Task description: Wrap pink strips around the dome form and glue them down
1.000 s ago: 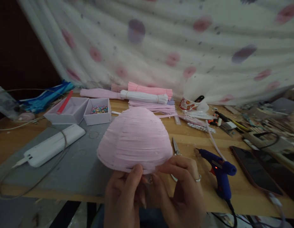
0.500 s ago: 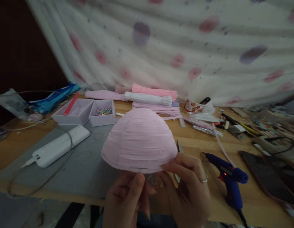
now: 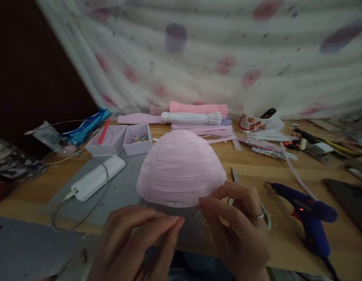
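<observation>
A pale pink dome [image 3: 181,168] with ribbed rows like wound strips is held up above the table, its curved side towards me. My right hand [image 3: 239,226], a ring on one finger, pinches the dome's lower right rim between thumb and fingers. Just below the rim, my left hand [image 3: 140,238] is apart from the dome with its thumb and fingertips pressed together; whether anything tiny is between them cannot be made out. Scissors [image 3: 235,175] lie partly hidden behind my right hand. To the right rests a blue glue gun [image 3: 306,214], its red light on.
Pipe-cleaner bundles [image 3: 192,118] lie at the back before a flowered curtain [image 3: 204,47]. A box of beads [image 3: 137,144] and a white power bank [image 3: 99,177] with a cable are on the left. A phone [image 3: 347,199] and a paper bowl [image 3: 251,121] are on the right.
My left hand has come away from the dome's bottom edge, moving left and down, its fingertips now together. My right hand keeps its pinch on the rim. The view has shifted slightly.
</observation>
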`<state>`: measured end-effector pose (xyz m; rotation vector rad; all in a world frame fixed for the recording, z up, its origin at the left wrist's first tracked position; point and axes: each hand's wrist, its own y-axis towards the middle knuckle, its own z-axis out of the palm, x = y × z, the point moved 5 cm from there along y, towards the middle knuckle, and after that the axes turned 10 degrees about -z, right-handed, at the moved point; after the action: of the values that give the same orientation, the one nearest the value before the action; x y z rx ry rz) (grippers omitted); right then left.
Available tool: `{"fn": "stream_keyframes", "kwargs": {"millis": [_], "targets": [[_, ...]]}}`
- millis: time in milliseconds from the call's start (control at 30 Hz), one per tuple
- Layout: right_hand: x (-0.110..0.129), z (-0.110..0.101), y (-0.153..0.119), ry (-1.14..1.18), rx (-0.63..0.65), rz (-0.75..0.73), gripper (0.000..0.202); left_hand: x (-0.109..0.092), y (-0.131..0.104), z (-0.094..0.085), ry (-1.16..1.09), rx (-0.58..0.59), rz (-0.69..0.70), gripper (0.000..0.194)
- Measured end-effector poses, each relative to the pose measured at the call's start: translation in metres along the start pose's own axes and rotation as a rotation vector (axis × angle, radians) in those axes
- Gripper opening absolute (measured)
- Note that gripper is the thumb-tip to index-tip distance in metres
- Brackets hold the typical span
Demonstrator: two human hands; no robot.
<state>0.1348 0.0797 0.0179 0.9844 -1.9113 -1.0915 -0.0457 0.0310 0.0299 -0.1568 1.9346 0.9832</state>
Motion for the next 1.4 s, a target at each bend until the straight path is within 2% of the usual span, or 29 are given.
{"fn": "stream_keyframes", "kwargs": {"millis": [67,133,233,400,600,800,933,1133,1333,1400], "targets": [[0.003,0.000,0.001,0.023,0.006,-0.012,0.028,-0.015,-0.005,0.010,0.151,0.050,0.211,0.021],[0.005,0.000,0.003,0.044,0.004,-0.022,0.030,-0.019,-0.011,0.016,0.235,0.078,0.283,0.021],[0.007,0.000,0.004,0.063,0.014,-0.032,0.031,-0.013,-0.014,0.014,0.259,0.032,0.257,0.022],[0.007,0.001,0.004,0.066,0.031,-0.032,0.032,-0.008,-0.016,0.015,0.290,0.114,0.334,0.037],[0.007,0.004,0.003,0.091,0.032,-0.030,0.032,-0.010,-0.017,0.013,0.298,0.040,0.309,0.032],[0.005,0.003,0.004,0.059,0.017,-0.016,0.030,-0.008,-0.014,0.016,0.327,0.178,0.448,0.044],[0.005,0.004,0.006,0.050,0.036,-0.032,0.030,-0.005,-0.011,0.013,0.289,0.116,0.355,0.041],[0.007,0.004,0.007,0.045,0.023,-0.034,0.029,-0.005,-0.012,0.014,0.310,0.195,0.437,0.044],[0.007,0.004,0.006,0.056,0.012,-0.042,0.030,-0.006,-0.013,0.013,0.302,0.118,0.434,0.040],[0.007,0.004,0.006,0.061,0.005,-0.042,0.029,-0.006,-0.013,0.014,0.307,0.146,0.449,0.041]]}}
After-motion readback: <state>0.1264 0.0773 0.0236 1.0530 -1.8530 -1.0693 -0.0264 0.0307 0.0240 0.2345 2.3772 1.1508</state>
